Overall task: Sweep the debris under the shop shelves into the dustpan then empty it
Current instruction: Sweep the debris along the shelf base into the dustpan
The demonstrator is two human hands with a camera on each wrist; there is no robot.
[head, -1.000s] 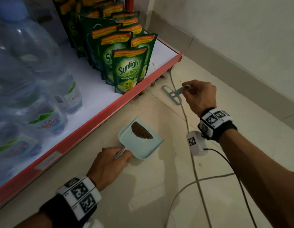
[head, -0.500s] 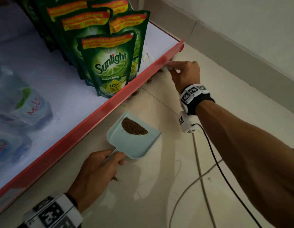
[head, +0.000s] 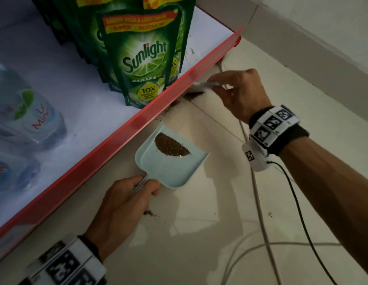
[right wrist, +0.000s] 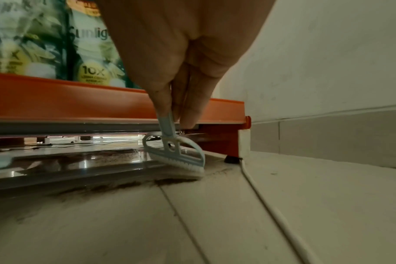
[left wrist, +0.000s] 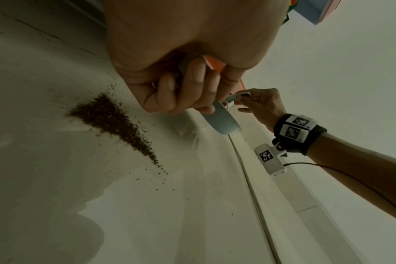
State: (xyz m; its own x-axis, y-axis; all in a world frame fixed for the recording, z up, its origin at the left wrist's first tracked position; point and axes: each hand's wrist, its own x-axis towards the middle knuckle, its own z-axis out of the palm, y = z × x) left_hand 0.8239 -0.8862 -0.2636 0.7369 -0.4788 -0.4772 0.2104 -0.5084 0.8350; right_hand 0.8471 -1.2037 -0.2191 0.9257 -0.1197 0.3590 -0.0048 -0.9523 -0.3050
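right hand (right wrist: pixel 181 53) fingers pinch the little brush (right wrist: pixel 176 151) at the shelf edge, frame center, dragging debris (right wrist: pixel 170 181) out. left hand (head: pixel 121 204) grips the dustpan (head: pixel 168 161) handle, mouth facing it to catch.

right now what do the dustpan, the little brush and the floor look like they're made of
Dustpan: pale blue plastic, it seems; smooth, one-piece, softly matte.
Brush: likely the same pale blue plastic, a thin moulded openwork frame with short white bristles, probably synthetic.
Floor: looks like glazed ceramic tile; cream, with visible joint lines and a shine that mirrors light under the shelf.
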